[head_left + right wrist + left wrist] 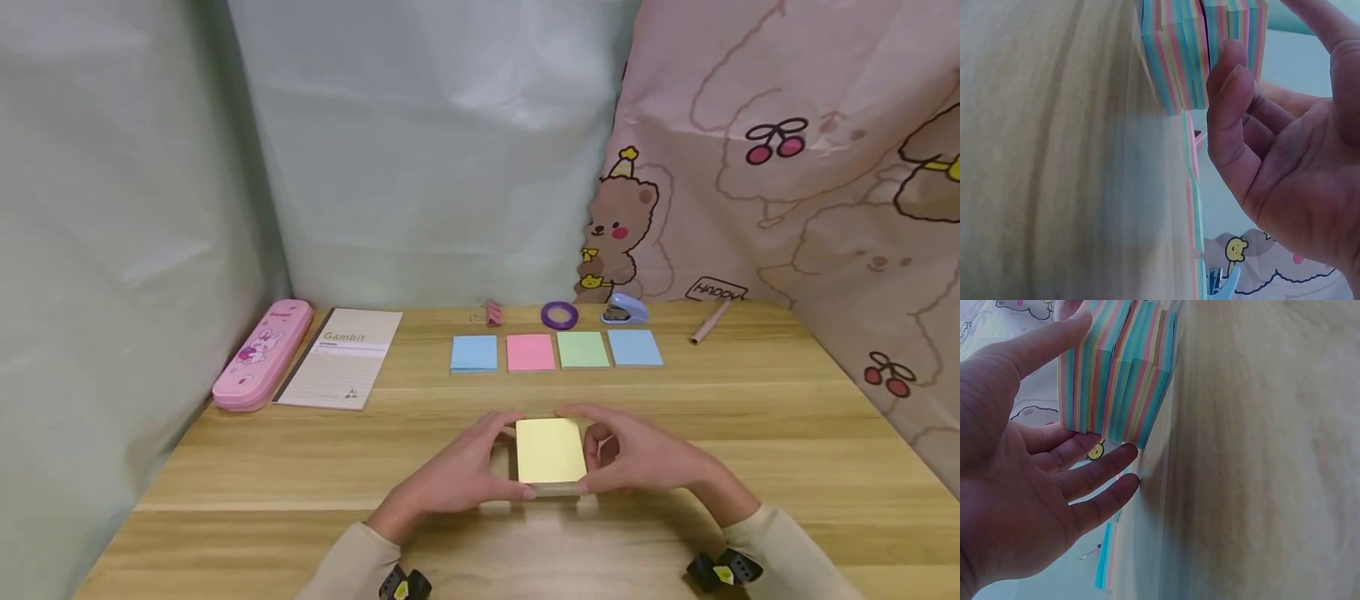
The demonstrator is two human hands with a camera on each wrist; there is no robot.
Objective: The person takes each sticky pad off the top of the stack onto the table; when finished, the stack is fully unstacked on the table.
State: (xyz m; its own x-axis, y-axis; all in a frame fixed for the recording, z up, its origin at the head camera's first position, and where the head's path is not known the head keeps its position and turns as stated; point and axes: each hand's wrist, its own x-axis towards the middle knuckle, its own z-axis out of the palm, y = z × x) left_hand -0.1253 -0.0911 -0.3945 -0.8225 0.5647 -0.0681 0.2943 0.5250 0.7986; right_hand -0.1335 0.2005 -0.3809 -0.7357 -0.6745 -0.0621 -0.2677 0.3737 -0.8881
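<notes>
A thick stack of sticky-note pads (550,450) with a yellow top sheet sits upright at the front middle of the table. Striped pink, blue, green and yellow edges of the pads (1116,369) show in both wrist views. My left hand (468,467) grips the stack's left side, thumb at the near corner and forefinger at the far one; its other fingers spread out below. From the right, my right hand (641,452) holds the opposite corners between thumb and forefinger, with its remaining fingers curled beside the pads.
Behind lie a blue pad (474,353), a pink pad (531,352), a green pad (583,349) and another blue pad (635,347). Further back are a binder clip (492,313), purple tape (559,316), stapler (626,309) and pen (709,322). Left stand a notebook (341,358) and pink case (262,354).
</notes>
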